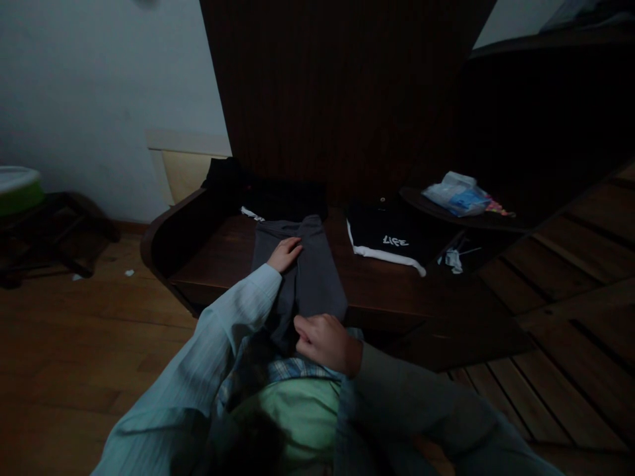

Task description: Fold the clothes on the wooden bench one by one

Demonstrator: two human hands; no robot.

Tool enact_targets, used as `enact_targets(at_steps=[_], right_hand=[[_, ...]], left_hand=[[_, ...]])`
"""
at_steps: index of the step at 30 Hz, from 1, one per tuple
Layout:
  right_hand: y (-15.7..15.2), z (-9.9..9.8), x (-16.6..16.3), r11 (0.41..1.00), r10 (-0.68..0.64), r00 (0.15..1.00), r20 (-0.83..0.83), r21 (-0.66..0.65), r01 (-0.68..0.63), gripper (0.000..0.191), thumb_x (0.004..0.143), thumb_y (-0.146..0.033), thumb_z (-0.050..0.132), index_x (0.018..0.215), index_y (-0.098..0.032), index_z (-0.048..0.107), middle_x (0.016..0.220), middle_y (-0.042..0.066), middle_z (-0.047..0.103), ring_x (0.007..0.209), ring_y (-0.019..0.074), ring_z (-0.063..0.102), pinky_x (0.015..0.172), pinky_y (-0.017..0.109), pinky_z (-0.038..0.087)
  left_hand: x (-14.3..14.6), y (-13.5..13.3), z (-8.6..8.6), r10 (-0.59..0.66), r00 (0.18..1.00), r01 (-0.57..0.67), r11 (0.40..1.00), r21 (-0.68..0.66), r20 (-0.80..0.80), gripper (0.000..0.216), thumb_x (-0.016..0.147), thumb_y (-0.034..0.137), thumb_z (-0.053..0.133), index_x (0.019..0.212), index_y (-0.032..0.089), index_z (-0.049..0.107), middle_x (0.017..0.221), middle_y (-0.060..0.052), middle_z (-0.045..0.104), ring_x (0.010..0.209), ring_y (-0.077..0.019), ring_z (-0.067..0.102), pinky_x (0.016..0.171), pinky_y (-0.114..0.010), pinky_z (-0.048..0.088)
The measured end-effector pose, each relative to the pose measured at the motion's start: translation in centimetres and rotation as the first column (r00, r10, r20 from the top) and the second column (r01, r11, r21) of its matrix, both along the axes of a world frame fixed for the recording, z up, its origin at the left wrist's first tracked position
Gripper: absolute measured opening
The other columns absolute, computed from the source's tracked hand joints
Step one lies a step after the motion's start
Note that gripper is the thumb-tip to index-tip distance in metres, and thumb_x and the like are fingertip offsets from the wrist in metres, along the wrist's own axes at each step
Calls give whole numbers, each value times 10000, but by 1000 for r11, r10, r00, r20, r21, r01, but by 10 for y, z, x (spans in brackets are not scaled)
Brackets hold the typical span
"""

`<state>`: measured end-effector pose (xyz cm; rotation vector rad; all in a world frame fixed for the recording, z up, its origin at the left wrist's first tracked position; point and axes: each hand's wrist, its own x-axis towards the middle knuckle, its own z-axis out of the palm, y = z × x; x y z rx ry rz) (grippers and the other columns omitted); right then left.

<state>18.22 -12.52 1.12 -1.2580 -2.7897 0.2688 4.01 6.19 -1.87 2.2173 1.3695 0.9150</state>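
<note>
On one bench (211, 258), one grey garment (320, 274); left hand (285, 254) flat atop, right hand (325, 340) curled, grip unclear.

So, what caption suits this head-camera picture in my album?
Left hand on a gray garment, right hand at its near end, a white-lettered black garment alongside on the dark bench.

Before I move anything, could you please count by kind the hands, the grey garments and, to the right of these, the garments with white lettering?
Hands (left hand, right hand): 2
Grey garment: 1
Lettered black garment: 1
Total: 4
</note>
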Motion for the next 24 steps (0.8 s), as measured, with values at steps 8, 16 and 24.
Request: enact_targets(at_steps=[8,16,24], right_hand=[[12,-25,-11,988,64,996,-66,-137,-73,37,778,-220,505,773,-187,522,709,2,620,639,124,565,534,216,297],[100,39,23,970,-180,910,-373,84,227,140,827,-232,456,872,-164,570,801,31,617,706,121,549,662,227,387],[202,2,29,944,-289,941,-176,110,311,442,849,-324,450,1270,-188,433,1413,95,304,1292,255,243,1008,419,259]], left_hand=[[6,-10,4,-13,939,48,995,93,-343,398,842,325,391,1177,144,509,1278,-112,470,1196,-218,403,1018,-370,316],[13,-20,10,29,893,-8,999,49,-448,432,849,330,376,1248,176,433,1429,-113,268,1309,-252,234,1028,-443,263],[15,-26,10,126,894,-96,991,90,-429,487,843,361,379,1286,159,385,1426,-139,268,1324,-270,189,1035,-487,219]])
